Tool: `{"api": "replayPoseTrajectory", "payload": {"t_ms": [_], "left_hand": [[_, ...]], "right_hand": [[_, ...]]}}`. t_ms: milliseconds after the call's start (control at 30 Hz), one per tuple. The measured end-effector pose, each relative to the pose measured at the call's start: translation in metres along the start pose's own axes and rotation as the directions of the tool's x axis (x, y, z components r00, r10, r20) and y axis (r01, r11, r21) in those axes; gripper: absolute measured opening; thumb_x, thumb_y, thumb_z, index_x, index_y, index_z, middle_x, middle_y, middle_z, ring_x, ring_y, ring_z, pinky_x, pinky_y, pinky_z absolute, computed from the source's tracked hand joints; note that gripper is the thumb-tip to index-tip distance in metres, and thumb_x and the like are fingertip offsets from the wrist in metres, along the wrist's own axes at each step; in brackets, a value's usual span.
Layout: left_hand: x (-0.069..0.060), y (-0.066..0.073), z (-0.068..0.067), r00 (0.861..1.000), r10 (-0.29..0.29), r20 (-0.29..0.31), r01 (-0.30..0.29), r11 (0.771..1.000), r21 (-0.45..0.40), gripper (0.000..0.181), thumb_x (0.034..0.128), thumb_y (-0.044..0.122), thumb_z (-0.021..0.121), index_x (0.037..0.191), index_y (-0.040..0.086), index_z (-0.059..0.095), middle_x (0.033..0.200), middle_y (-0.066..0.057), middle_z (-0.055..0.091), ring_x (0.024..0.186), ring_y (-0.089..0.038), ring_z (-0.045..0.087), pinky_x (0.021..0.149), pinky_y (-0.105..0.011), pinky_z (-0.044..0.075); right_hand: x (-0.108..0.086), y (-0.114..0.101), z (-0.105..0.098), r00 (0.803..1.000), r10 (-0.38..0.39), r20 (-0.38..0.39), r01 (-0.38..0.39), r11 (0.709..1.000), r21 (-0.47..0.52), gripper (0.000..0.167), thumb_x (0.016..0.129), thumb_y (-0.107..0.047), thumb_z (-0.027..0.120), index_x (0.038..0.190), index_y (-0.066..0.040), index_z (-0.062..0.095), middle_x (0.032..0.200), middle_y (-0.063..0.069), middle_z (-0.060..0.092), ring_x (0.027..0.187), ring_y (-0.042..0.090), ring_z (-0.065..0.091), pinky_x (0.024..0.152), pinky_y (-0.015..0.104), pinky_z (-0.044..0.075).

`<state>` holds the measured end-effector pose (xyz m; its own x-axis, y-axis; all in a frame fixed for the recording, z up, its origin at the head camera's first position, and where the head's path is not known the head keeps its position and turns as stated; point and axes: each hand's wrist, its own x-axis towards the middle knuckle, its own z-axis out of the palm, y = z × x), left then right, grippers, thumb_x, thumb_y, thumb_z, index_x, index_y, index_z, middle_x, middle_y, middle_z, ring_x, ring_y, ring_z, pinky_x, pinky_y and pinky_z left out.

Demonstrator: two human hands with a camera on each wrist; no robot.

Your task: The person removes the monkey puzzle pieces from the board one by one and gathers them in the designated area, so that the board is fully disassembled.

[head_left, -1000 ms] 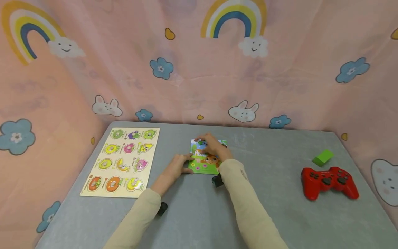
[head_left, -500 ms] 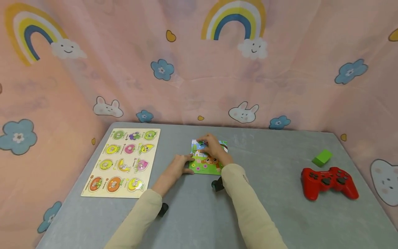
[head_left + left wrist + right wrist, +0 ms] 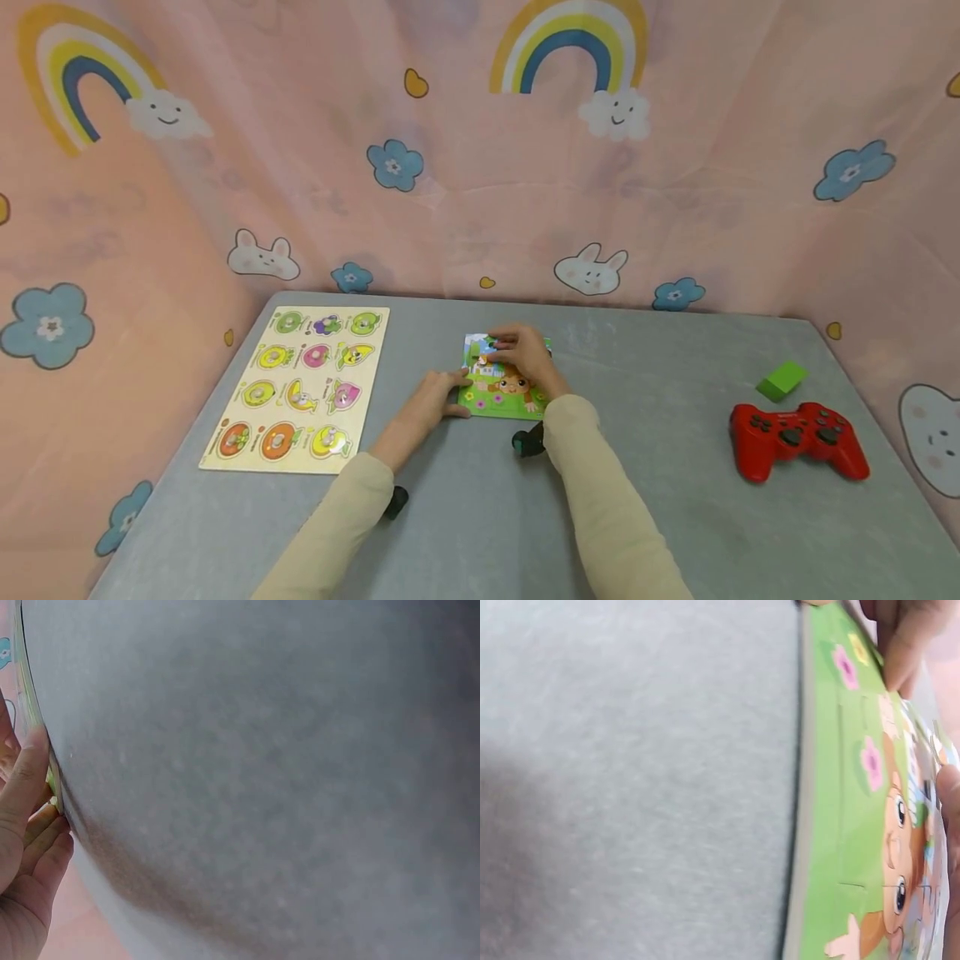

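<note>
A small jigsaw puzzle [image 3: 491, 403] with a monkey, flowers and green grass lies flat near the middle of the table. At its left edge and front left corner, my left hand [image 3: 431, 398] holds it with thumb and fingers. Over its upper part reaches my right hand [image 3: 529, 357], thumb and fingertips pinching a small puzzle piece. That piece [image 3: 940, 747] shows tilted beside a fingertip in the right wrist view; its picture is too small to read. The right hand covers the puzzle's upper right part. In the left wrist view, fingers [image 3: 30, 769] touch the puzzle's edge.
A cream fruit puzzle board [image 3: 300, 421] lies at the left of the grey table [image 3: 675, 500]. A red game controller [image 3: 797, 440] and a green block [image 3: 782, 381] sit at the right. A pink patterned curtain [image 3: 450, 225] hangs behind the table.
My right hand has shifted slightly right over the puzzle, uncovering a bit more of its upper left area. The left hand keeps its place at the left edge.
</note>
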<state>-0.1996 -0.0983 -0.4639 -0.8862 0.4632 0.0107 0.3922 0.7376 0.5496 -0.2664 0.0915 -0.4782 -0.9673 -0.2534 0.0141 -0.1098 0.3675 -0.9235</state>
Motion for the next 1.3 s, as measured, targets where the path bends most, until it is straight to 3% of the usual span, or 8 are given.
{"api": "replayPoseTrajectory", "payload": {"t_ms": [167,400,600,967,1300], "left_hand": [[0.0,0.0,0.0,1.0,0.012,-0.003,-0.012,1.0,-0.003,0.052,0.0705,0.014,0.082,0.114,-0.008,0.065,0.129,-0.023,0.056,0.12,-0.037,0.054,0.101,-0.043,0.044],[0.0,-0.001,0.0,1.0,0.007,-0.004,-0.007,1.0,-0.016,0.051,0.0709,0.013,0.082,0.114,-0.009,0.065,0.129,-0.024,0.055,0.12,-0.038,0.053,0.102,-0.043,0.043],[-0.001,0.0,0.001,1.0,-0.019,0.004,0.019,1.0,-0.022,0.051,0.0721,0.013,0.081,0.116,-0.007,0.064,0.132,-0.022,0.054,0.123,-0.037,0.051,0.103,-0.044,0.042],[-0.002,-0.001,0.003,1.0,0.008,-0.029,-0.009,0.999,-0.034,0.052,0.0693,0.012,0.082,0.113,-0.009,0.065,0.129,-0.024,0.056,0.12,-0.038,0.053,0.102,-0.044,0.043],[-0.001,-0.001,0.003,0.999,0.022,-0.031,-0.023,0.999,-0.029,0.052,0.0681,0.012,0.083,0.112,-0.01,0.066,0.128,-0.025,0.056,0.119,-0.039,0.054,0.101,-0.044,0.043]], "right_hand": [[-0.001,0.0,-0.006,1.0,0.018,0.014,-0.019,0.996,0.085,0.037,0.081,0.004,0.072,0.117,0.008,0.064,0.116,0.026,0.063,0.106,0.035,0.063,0.083,0.035,0.056],[-0.002,0.004,-0.017,0.998,0.02,0.066,-0.025,0.998,0.066,0.038,0.084,-0.001,0.071,0.12,0.007,0.062,0.122,0.025,0.061,0.113,0.035,0.059,0.091,0.037,0.053],[-0.006,0.006,-0.026,0.993,0.075,0.086,-0.083,0.991,0.101,0.039,0.085,-0.003,0.071,0.122,0.005,0.062,0.124,0.022,0.061,0.115,0.033,0.058,0.094,0.038,0.051],[-0.017,0.011,-0.045,0.988,0.14,0.071,-0.15,0.977,0.152,0.041,0.085,0.001,0.069,0.124,0.007,0.059,0.125,0.024,0.06,0.116,0.032,0.058,0.095,0.035,0.049],[-0.027,0.022,-0.066,0.989,0.141,0.05,-0.147,0.974,0.172,0.044,0.084,0.002,0.07,0.126,0.007,0.058,0.127,0.024,0.058,0.115,0.03,0.059,0.093,0.029,0.05]]}}
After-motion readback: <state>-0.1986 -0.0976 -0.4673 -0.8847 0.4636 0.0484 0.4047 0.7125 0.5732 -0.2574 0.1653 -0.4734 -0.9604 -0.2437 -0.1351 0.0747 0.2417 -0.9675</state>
